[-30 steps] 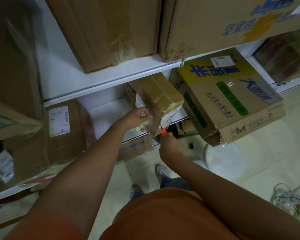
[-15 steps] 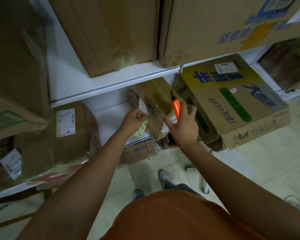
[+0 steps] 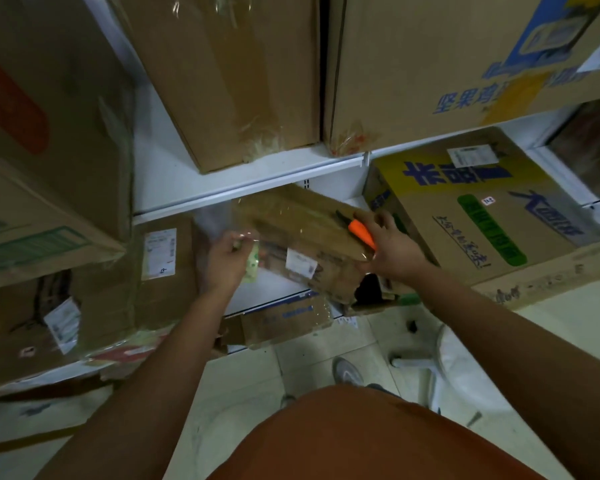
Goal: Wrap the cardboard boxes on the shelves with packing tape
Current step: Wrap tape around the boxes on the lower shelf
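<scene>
A small cardboard box (image 3: 312, 233) covered in glossy clear tape lies tilted at the front of the lower shelf, a white label on its near face. My left hand (image 3: 227, 261) grips a roll of clear packing tape (image 3: 252, 263) with a pale green core at the box's left end; a clear strip stretches from it over the box. My right hand (image 3: 394, 249) is at the box's right end and holds an orange-handled cutter (image 3: 361, 232) against its top.
A big yellow-and-blue printed carton (image 3: 492, 216) leans right of the small box. Two large brown cartons (image 3: 229, 74) stand on the white shelf (image 3: 257, 178) above. Labelled boxes (image 3: 160, 258) fill the left. Flattened cardboard (image 3: 284, 320) sticks out below; my shoes are on the tiled floor.
The small box has swung from end-on to lying lengthwise. My right hand rose from below the box to its top right end with the cutter. My left hand drew the tape roll leftward.
</scene>
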Available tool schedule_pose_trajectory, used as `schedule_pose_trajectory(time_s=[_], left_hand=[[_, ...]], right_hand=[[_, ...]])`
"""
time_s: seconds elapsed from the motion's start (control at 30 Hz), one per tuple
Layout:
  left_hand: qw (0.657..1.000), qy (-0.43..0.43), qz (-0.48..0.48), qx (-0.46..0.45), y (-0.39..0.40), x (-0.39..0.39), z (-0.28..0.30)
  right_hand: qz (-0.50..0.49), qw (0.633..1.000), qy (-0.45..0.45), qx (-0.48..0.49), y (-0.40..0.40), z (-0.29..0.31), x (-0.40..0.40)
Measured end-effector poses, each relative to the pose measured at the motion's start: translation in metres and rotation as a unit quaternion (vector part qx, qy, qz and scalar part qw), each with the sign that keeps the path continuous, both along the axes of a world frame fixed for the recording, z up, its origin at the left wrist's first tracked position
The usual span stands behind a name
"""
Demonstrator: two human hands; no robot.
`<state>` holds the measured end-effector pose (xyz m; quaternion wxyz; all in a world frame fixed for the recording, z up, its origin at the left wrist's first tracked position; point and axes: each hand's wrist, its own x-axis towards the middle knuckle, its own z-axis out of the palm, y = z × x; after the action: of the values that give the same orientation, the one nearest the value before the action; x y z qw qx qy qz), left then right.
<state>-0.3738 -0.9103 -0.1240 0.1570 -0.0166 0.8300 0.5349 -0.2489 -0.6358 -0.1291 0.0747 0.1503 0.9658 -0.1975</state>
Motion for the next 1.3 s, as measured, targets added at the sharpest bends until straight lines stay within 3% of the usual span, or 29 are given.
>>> schedule_pose_trajectory(time_s=[0.1, 0.17, 0.3, 0.47, 0.7, 0.8, 0.93, 1.03, 1.1, 1.13, 1.2, 1.27, 1.3], left_hand=[[0.983, 0.107, 0.045, -0.142, -0.023, -0.001, 0.004], [0.977, 0.126, 0.033, -0.171, -0.031, 0.002, -0.001], [0.997, 0.036, 0.065, -0.025, -0.049, 0.006, -0.001], [0.994, 0.024, 0.101, 0.032, -0.091, 0.007, 0.020], [0.993, 0.112, 0.043, -0.021, -0.052, -0.018, 0.042], [0.996, 0.088, 0.022, -0.023, -0.031, -0.033, 0.044], [0.996, 0.049, 0.053, 0.042, -0.013, -0.057, 0.039], [0.999, -0.010, 0.022, -0.031, -0.005, -0.065, 0.032], [0.998, -0.021, -0.005, -0.062, -0.004, -0.069, 0.027], [0.997, -0.026, -0.023, -0.074, -0.004, -0.071, 0.026], [0.993, -0.024, -0.065, -0.100, -0.006, -0.081, 0.019], [0.991, -0.020, -0.086, -0.105, -0.010, -0.094, 0.001], [0.990, -0.022, -0.085, -0.110, -0.009, -0.092, 0.001]], right_hand=[[0.102, 0.991, -0.041, 0.074, 0.019, 0.009, -0.005], [0.136, 0.986, -0.037, 0.088, 0.020, 0.013, -0.015], [0.195, 0.967, -0.040, 0.162, 0.032, 0.026, -0.047], [0.218, 0.937, -0.111, 0.250, 0.052, 0.043, -0.071], [0.207, 0.937, -0.123, 0.253, 0.061, 0.037, -0.081], [0.191, 0.941, -0.117, 0.253, 0.060, 0.035, -0.084], [0.128, 0.968, -0.088, 0.195, 0.054, 0.019, -0.080], [0.008, 0.988, -0.064, 0.137, 0.037, 0.008, -0.071], [-0.108, 0.994, 0.002, 0.029, 0.014, -0.001, -0.059], [-0.180, 0.981, 0.057, -0.054, 0.000, -0.007, -0.052], [-0.327, 0.910, 0.130, -0.220, -0.039, -0.014, -0.041], [-0.383, 0.844, 0.133, -0.351, -0.083, -0.018, -0.038], [-0.380, 0.829, 0.122, -0.392, -0.102, -0.017, -0.040]])
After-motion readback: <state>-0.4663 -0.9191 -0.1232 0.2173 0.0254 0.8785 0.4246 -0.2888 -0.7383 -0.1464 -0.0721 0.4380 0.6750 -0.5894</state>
